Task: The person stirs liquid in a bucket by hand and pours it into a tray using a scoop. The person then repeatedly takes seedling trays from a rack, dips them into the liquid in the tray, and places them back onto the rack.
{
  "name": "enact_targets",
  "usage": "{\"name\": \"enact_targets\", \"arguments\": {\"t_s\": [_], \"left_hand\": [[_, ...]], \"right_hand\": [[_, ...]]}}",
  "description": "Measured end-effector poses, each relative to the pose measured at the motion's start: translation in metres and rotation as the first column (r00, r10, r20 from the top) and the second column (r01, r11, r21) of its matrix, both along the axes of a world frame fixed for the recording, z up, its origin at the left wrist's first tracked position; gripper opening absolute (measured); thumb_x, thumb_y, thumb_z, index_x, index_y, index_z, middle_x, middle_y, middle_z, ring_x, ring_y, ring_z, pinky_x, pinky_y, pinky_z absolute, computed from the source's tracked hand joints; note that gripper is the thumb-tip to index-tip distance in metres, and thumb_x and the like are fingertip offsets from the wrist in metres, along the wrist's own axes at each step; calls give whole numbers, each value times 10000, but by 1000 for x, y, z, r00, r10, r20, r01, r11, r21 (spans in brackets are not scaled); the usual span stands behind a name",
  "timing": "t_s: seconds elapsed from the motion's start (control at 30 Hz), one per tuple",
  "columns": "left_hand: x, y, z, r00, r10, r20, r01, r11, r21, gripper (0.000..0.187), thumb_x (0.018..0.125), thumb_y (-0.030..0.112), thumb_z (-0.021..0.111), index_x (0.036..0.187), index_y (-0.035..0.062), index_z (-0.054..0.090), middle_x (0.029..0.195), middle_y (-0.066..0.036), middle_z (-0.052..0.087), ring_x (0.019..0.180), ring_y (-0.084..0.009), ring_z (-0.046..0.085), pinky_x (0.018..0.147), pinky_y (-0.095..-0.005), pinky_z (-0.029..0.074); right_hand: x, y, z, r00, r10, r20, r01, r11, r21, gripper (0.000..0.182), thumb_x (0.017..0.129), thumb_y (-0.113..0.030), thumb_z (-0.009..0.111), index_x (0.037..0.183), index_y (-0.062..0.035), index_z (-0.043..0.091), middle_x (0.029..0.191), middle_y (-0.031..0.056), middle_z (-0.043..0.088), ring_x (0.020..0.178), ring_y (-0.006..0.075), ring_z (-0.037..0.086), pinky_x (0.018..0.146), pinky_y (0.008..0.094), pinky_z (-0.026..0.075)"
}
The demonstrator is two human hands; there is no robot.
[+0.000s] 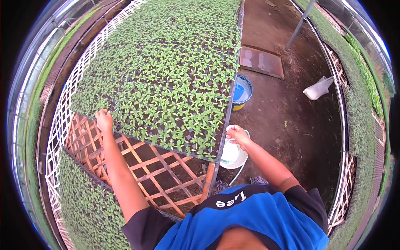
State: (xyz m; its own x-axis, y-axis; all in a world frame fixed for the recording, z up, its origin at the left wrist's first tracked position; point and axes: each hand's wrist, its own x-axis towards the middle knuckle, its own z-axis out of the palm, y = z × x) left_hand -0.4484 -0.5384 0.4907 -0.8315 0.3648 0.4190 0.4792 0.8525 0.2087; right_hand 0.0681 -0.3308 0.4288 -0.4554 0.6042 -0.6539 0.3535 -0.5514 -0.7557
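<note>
Biggest thing before you is the seedling tray [166,75], a broad dark tray full of small green sprouts, lying on a lattice bench [162,171] of wooden slats edged in white. Everything else sits around that tray. Off its right edge lies the bare dirt aisle [291,125], with a flat slab [261,61] at the far end and a white bag [318,88] further right. A blue bucket [241,92] stands on the ground just beside the tray's right edge. Nearer you, at the tray's near right corner, is a white bowl [231,155].

Your left hand [104,121] rests on the tray's near left corner, fingers curled down over the rim. Your right hand [237,135] hovers over the white bowl, just off the tray's near right corner, fingers [230,130] loosely bunched; whether they pinch anything is too small to tell. The open lattice gap lies between your arms, below the tray's near edge.
</note>
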Motion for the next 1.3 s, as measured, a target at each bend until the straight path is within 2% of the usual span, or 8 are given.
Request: {"name": "enact_targets", "arguments": {"t_s": [0.4, 0.53, 0.7, 0.87, 1.03, 1.07, 1.17, 1.3], "left_hand": [[349, -49, 71, 944, -286, -164, 299, 952, 65, 152, 729, 144, 603, 824, 71, 509, 996, -115, 485, 930, -312, 494, 716, -428, 401], [498, -67, 68, 921, -366, 135, 359, 930, 75, 154, 718, 120, 601, 824, 64, 505, 1023, -117, 482, 953, -320, 491, 748, -427, 389], [630, -132, 4, 807, -365, 465, 265, 926, 268, 200, 701, 138, 623, 853, 66, 515, 930, -107, 522, 889, -295, 508, 720, -403, 380], [730, -262, -120, 601, 146, 786, -301, 952, 54, 193, 724, 275, 603, 784, 93, 587, 815, -98, 609, 803, -267, 579, 725, -384, 440], [848, -438, -245, 365, 218, 905, 302, 892, -336, 364, 761, 407, 501, 825, 69, 618, 843, -152, 611, 831, -295, 579, 720, -382, 448], [869, -454, -269, 14, 376, 927, -84, 924, -373, 364, 764, 416, 491, 831, 86, 630, 784, -156, 612, 793, -314, 583, 686, -387, 455], [897, -474, -189, 130, 341, 931, -672, 721, -170, 281, 755, 346, 557, 761, 69, 606, 684, -123, 611, 697, -269, 597, 624, -349, 455], [923, -516, -174, 233, 264, 936, -927, 350, 132, 217, 762, 229, 598, 819, 26, 549, 682, -53, 559, 628, -135, 533, 561, -299, 463]], "right_hand": [[208, -26, -25, 957, 290, -9, -289, 951, -112, 186, 812, -231, 519, 954, -111, 526, 861, -9, 553, 764, 101, 504, 639, 260, 424], [243, -36, -20, 928, 372, 12, -366, 920, -141, 202, 766, -191, 568, 951, -114, 539, 834, -19, 553, 762, 99, 505, 636, 265, 421], [234, -72, 5, 844, 531, -75, -536, 831, -148, 242, 751, -224, 573, 960, -112, 523, 854, 1, 558, 756, 93, 519, 637, 246, 428], [220, -126, 34, 689, 721, -68, -725, 687, -57, 209, 806, -268, 512, 961, -128, 521, 868, -12, 552, 727, 77, 504, 623, 245, 421], [217, -216, 39, 494, 865, -82, -869, 492, -54, 193, 769, -201, 544, 941, -113, 534, 820, -16, 552, 676, 70, 493, 580, 235, 402], [216, -239, 43, 441, 896, -51, -897, 438, -60, 187, 771, -195, 538, 941, -119, 532, 822, -23, 549, 668, 60, 487, 577, 232, 399], [211, -318, 36, 303, 951, -67, -951, 296, -93, 160, 798, -198, 503, 940, -127, 522, 824, -22, 545, 654, 53, 475, 555, 226, 395], [192, -421, 24, 156, 982, -107, -968, 130, -216, 178, 825, -193, 512, 990, -127, 504, 872, 1, 562, 726, 93, 519, 627, 263, 443]]}}
